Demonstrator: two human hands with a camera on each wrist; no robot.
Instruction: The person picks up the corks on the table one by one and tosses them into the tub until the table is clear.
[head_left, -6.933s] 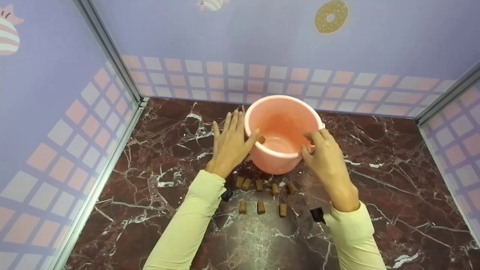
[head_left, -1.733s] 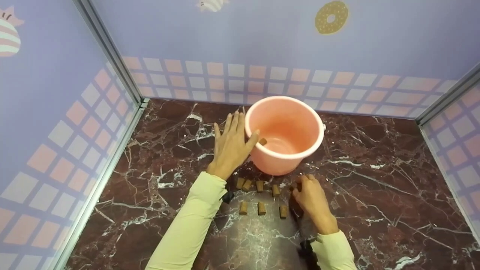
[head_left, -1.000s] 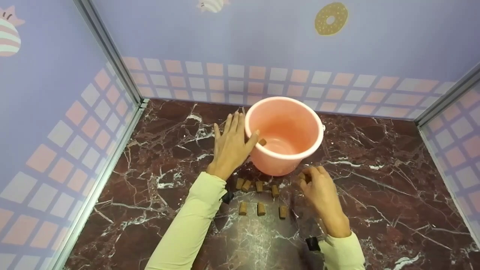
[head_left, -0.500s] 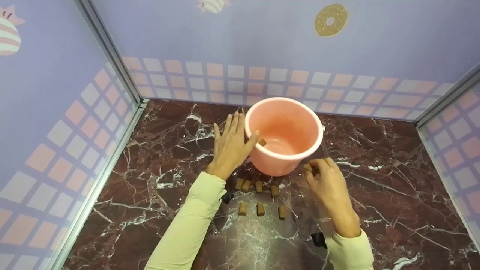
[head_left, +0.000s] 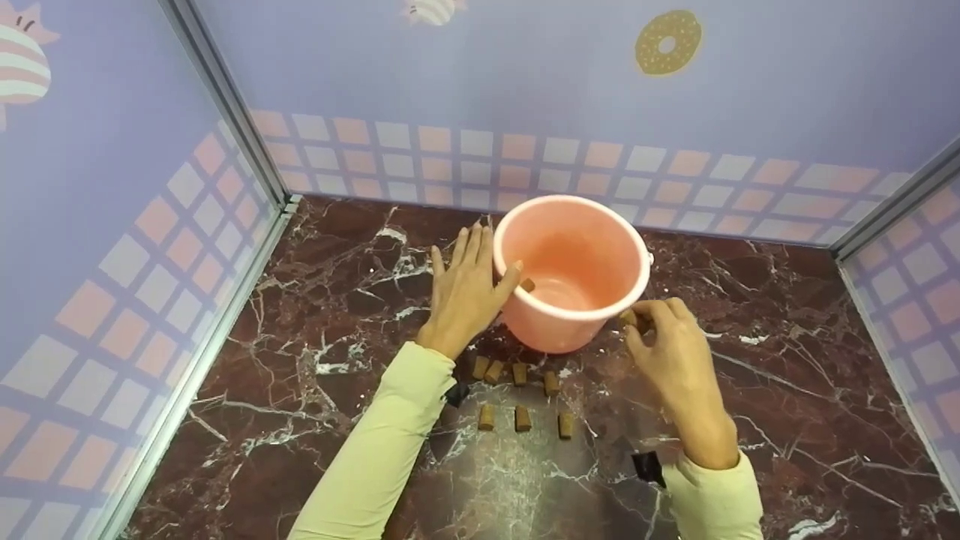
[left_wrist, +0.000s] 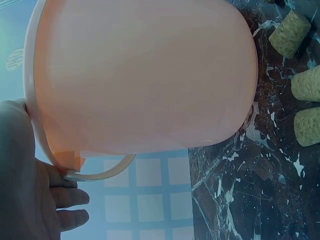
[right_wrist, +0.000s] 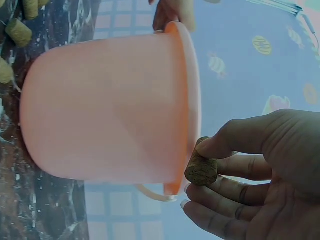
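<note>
A pink bucket (head_left: 555, 330) stands upright near the back wall. My left hand (head_left: 465, 296) rests against its left side, thumb over the rim and fingers straight; the left wrist view shows that hand (left_wrist: 30, 185) at the rim, beside the handle (left_wrist: 107, 174). My right hand (head_left: 675, 352) is just right of the bucket, at about rim height. In the right wrist view the right hand (right_wrist: 255, 175) pinches a cork (right_wrist: 201, 167) between thumb and fingers, close outside the rim. Several corks (head_left: 523, 418) lie in two rows in front of the bucket.
The dark red marbled table (head_left: 337, 450) is bounded by a purple back wall (head_left: 480, 67) and by side walls at left and right. A small brown piece (head_left: 528, 285) shows inside the bucket near my left thumb.
Over the last two seconds my right hand has risen from the table beside the front corks to the bucket's right side. One cork has left the back row. My left hand has stayed put.
</note>
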